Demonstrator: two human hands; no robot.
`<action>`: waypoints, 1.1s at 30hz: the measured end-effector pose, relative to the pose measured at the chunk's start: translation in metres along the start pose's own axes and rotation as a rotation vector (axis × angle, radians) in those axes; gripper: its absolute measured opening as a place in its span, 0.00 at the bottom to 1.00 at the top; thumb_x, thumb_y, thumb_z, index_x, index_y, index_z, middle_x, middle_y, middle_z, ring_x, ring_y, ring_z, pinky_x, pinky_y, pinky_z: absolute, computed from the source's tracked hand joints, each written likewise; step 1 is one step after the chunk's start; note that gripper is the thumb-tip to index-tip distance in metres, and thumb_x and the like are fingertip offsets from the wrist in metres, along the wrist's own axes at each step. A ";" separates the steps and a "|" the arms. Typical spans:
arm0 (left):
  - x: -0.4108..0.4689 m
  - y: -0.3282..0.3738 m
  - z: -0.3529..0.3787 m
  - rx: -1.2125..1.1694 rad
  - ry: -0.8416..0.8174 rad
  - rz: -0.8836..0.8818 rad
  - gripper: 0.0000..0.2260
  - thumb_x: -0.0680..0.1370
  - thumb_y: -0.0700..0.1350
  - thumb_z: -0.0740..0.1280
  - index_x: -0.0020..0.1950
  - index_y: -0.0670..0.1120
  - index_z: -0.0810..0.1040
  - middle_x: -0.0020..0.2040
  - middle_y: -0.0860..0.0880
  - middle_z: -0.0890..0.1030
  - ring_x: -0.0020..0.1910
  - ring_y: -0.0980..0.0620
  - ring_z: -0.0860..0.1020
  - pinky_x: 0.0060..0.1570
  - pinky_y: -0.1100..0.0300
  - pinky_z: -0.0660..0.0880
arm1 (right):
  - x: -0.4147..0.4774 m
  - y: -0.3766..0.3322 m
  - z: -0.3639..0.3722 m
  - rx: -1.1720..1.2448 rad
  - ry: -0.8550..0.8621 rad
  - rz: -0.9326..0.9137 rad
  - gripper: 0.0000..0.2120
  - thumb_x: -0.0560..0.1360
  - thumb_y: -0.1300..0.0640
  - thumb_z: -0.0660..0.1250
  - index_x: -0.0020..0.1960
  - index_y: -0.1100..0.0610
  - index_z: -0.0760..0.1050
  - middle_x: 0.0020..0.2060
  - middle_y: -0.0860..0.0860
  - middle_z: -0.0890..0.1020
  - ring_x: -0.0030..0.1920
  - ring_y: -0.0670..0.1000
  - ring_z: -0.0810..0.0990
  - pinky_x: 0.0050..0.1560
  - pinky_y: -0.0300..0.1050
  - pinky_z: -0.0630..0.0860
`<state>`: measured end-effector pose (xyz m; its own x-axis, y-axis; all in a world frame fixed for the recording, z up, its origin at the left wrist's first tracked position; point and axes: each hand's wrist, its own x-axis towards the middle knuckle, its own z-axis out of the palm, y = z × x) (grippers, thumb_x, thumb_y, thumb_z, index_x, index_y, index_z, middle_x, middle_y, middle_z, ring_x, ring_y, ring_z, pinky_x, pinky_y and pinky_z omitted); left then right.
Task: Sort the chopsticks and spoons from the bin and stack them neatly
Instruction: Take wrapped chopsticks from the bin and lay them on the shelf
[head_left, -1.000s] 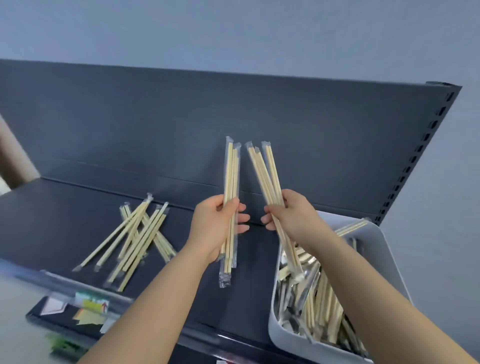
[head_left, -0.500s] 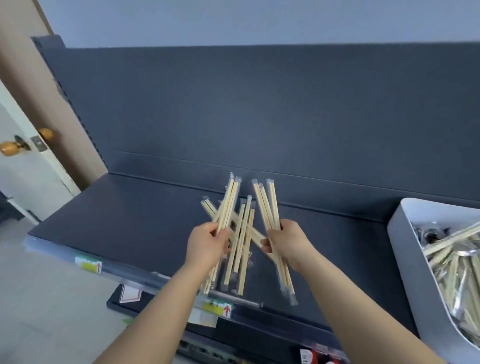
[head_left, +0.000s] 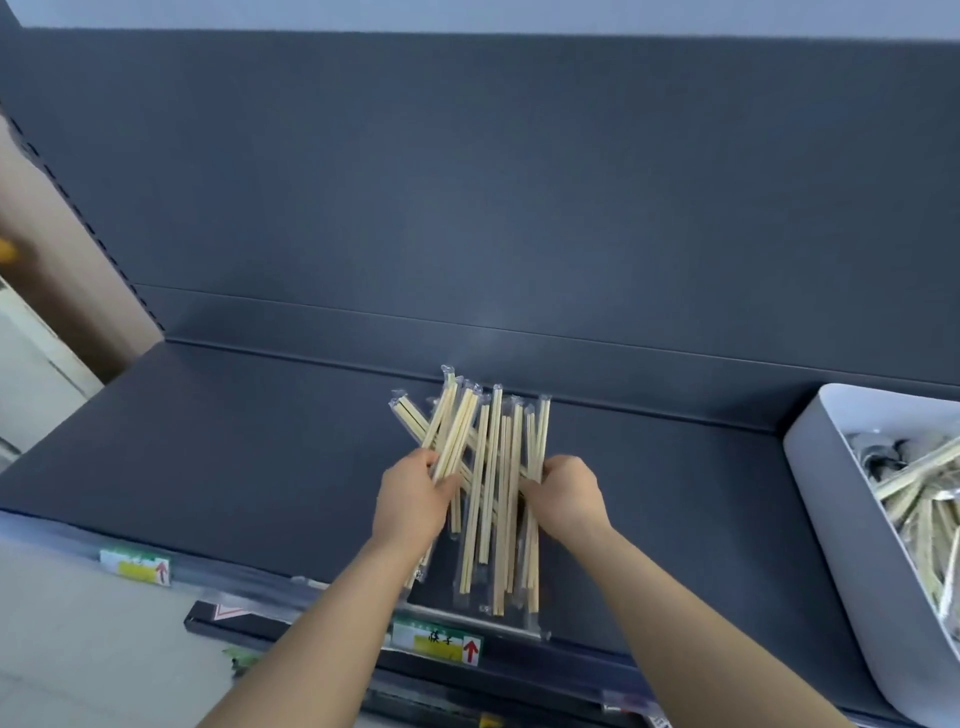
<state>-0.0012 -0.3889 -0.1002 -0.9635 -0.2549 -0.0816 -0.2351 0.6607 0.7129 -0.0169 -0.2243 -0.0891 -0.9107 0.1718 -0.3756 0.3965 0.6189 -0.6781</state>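
A pile of wrapped bamboo chopsticks (head_left: 493, 499) lies on the dark shelf (head_left: 234, 457), roughly lengthwise toward the back panel. My left hand (head_left: 415, 499) grips a wrapped pair of chopsticks (head_left: 454, 431) at the pile's left side, tilted right. My right hand (head_left: 563, 499) holds another wrapped pair (head_left: 537, 441) down against the pile's right side. The white bin (head_left: 831, 519) at the right holds more wrapped chopsticks (head_left: 930, 483) and wrapped spoons (head_left: 878, 457).
The shelf's upright back panel (head_left: 467, 182) rises behind the pile. Price labels (head_left: 436, 642) sit on the shelf's front rail. A door and wall edge show at the far left.
Both hands have lowered their chopstick pairs onto the pile on the shelf. The view has shifted left, so the bin sits further right.
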 end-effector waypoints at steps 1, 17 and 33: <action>0.002 -0.002 0.002 0.004 0.003 0.007 0.14 0.76 0.48 0.70 0.58 0.43 0.77 0.49 0.46 0.81 0.44 0.51 0.78 0.44 0.56 0.76 | 0.001 0.000 -0.001 -0.025 0.000 -0.024 0.04 0.74 0.62 0.63 0.41 0.61 0.73 0.33 0.53 0.73 0.30 0.51 0.70 0.28 0.39 0.66; 0.000 -0.010 0.003 0.285 -0.007 0.159 0.20 0.79 0.56 0.63 0.65 0.44 0.73 0.59 0.46 0.73 0.55 0.48 0.74 0.51 0.56 0.75 | -0.014 0.001 0.010 -0.273 0.093 -0.236 0.11 0.78 0.51 0.64 0.54 0.59 0.73 0.45 0.54 0.79 0.42 0.54 0.80 0.41 0.46 0.77; -0.074 0.096 -0.007 0.324 -0.123 0.816 0.16 0.80 0.53 0.61 0.64 0.48 0.77 0.59 0.52 0.79 0.58 0.49 0.75 0.58 0.56 0.71 | -0.133 0.042 -0.102 -0.568 0.493 -0.294 0.15 0.80 0.49 0.58 0.60 0.57 0.74 0.57 0.51 0.78 0.58 0.54 0.76 0.51 0.49 0.76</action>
<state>0.0485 -0.3117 -0.0206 -0.8494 0.4483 0.2784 0.5245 0.7759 0.3507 0.1095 -0.1428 -0.0033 -0.9674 0.1781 0.1798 0.1344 0.9636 -0.2312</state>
